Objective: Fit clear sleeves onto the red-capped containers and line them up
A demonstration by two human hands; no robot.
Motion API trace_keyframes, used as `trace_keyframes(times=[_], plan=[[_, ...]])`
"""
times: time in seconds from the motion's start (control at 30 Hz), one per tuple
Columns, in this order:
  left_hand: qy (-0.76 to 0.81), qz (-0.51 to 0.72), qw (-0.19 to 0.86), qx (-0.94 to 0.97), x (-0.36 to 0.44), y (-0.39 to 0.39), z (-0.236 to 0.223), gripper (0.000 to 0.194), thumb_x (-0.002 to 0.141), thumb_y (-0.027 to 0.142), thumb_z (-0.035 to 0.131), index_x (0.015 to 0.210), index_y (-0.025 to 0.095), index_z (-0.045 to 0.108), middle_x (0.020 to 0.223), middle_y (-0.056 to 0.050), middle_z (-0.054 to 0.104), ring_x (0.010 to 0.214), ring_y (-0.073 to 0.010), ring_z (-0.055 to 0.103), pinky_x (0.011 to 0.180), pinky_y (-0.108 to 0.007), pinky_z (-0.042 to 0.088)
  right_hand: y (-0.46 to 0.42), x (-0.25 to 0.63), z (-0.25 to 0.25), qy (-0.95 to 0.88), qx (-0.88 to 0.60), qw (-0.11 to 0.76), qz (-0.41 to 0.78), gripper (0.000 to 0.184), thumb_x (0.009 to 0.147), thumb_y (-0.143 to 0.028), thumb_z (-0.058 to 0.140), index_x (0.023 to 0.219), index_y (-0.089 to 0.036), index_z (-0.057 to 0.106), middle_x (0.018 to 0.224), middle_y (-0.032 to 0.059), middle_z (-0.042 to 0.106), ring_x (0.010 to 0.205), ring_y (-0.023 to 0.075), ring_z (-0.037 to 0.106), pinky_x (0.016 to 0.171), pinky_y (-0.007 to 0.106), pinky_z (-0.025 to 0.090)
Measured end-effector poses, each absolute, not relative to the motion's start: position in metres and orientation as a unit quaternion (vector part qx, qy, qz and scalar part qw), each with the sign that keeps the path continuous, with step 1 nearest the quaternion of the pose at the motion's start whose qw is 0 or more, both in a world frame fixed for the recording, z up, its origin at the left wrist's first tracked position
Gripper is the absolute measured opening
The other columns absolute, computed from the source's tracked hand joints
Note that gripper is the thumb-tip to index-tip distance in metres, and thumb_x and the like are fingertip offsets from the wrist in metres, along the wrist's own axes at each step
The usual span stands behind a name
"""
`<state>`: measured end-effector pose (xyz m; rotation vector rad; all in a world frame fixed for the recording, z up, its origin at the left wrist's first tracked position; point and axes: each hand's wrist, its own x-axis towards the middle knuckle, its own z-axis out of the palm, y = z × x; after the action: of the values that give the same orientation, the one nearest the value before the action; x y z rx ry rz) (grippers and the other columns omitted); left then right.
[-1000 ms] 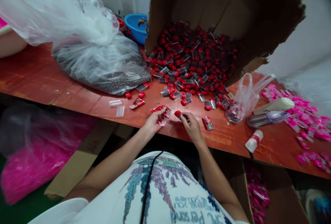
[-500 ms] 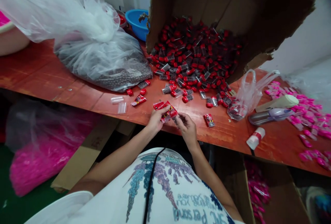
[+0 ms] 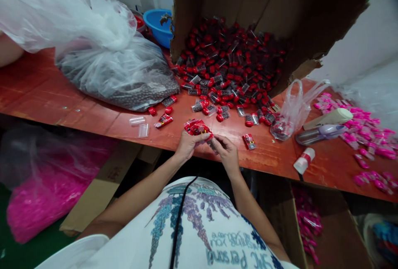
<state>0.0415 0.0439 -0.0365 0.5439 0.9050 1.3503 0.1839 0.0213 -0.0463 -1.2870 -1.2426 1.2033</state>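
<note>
My left hand (image 3: 186, 145) is closed on a bunch of red printed wrappers (image 3: 196, 127) at the table's front edge. Close beside it, the fingers of my right hand (image 3: 228, 153) pinch a small clear container with dark contents (image 3: 213, 146), partly hidden by the fingers and touching the wrappers. One wrapped red pack (image 3: 249, 141) lies right of my hands, another (image 3: 163, 120) to the left. Two clear empty-looking tubes (image 3: 143, 130) rest farther left. Ahead, many red-capped clear containers (image 3: 224, 93) with dark beads spill from a cardboard box (image 3: 311, 20).
A plastic bag of dark beads (image 3: 124, 82) sits left on the red table (image 3: 27, 90), with a blue basin (image 3: 160, 26) behind. Rightward are a small knotted bag (image 3: 287, 115), a purple-capped bottle (image 3: 320, 134), a white roll (image 3: 304, 160) and pink pieces (image 3: 370, 126).
My left thumb has shifted across the wrappers, and the two hands have come closer together. The whole view has moved slightly, so the table things appear a little farther left.
</note>
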Motion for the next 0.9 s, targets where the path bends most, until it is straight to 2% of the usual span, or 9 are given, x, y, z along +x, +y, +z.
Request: trace_keyframes(times=[0.13,0.33,0.5,0.7,0.9], plan=[[0.392,0.598,0.647,0.265,0.042,0.042,-0.033,0.026,0.053,0.015,0.082,0.072,0.014,0.063,0.068,0.0,0.066,0.059,-0.0137,0.062,0.06,-0.025,0.052,0.02,0.185,-0.043,-0.501,-0.509,0.476,0.514,0.032,0.079,-0.04,0.064,0.103,-0.018,0.068,0.082,0.003,0.067,0.064,0.0133,0.059,0.05,0.023,0.048],[0.406,0.597,0.652,0.23,0.045,0.042,-0.037,0.028,0.05,0.016,0.083,0.07,0.015,0.063,0.068,0.001,0.066,0.061,-0.0139,0.062,0.065,-0.029,0.054,0.021,0.191,-0.04,-0.589,-0.5,0.47,0.426,0.029,0.081,-0.037,0.062,0.105,-0.023,0.07,0.088,0.0035,0.064,0.071,0.0139,0.06,0.06,0.026,0.051],[0.401,0.557,0.685,0.244,0.043,0.043,-0.04,0.028,0.052,0.018,0.083,0.074,0.015,0.066,0.071,0.0,0.067,0.062,-0.0152,0.063,0.066,-0.031,0.055,0.017,0.184,-0.044,-0.552,-0.522,0.497,0.419,0.03,0.085,-0.039,0.057,0.106,-0.021,0.067,0.09,0.0038,0.065,0.068,0.0134,0.059,0.057,0.026,0.05],[0.427,0.53,0.679,0.277,0.04,0.045,-0.04,0.025,0.055,0.022,0.083,0.074,0.012,0.069,0.071,-0.004,0.069,0.063,-0.0165,0.064,0.067,-0.029,0.053,0.015,0.18,-0.049,-0.585,-0.534,0.503,0.345,0.026,0.086,-0.036,0.057,0.107,-0.024,0.067,0.096,0.0053,0.064,0.084,0.0172,0.061,0.071,0.029,0.051],[0.415,0.513,0.669,0.341,0.033,0.048,-0.038,0.025,0.053,0.019,0.083,0.073,0.013,0.07,0.071,-0.004,0.07,0.061,-0.0153,0.063,0.062,-0.025,0.051,0.016,0.183,-0.053,-0.507,-0.527,0.512,0.45,0.03,0.086,-0.039,0.055,0.106,-0.019,0.065,0.093,0.0054,0.067,0.077,0.0165,0.062,0.059,0.027,0.051]])
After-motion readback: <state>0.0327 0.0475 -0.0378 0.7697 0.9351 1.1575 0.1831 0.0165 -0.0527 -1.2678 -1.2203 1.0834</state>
